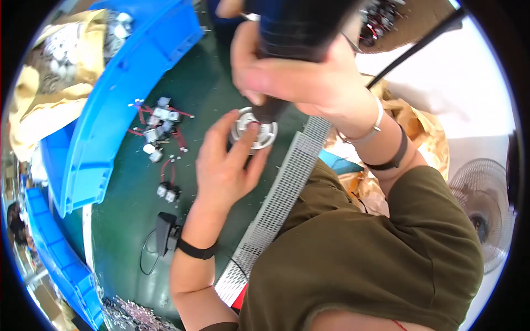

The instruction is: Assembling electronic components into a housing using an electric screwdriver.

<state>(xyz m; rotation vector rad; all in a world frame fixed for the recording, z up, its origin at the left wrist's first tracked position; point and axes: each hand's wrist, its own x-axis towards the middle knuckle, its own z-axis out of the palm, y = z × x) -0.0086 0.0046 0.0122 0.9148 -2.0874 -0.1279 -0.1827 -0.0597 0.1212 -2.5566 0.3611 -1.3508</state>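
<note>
One black tool (pixel 295 30) in the right hand (pixel 314 80) is too blurred to read.

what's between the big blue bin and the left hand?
A loose cluster of small white parts with red wires on the green tabletop, between bin and left hand; head view.

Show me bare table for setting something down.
Bare green table lies between the large blue bin and black device, and between that bin and the right hand. Crowded: the white wired parts and bottom-edge heap.
</note>
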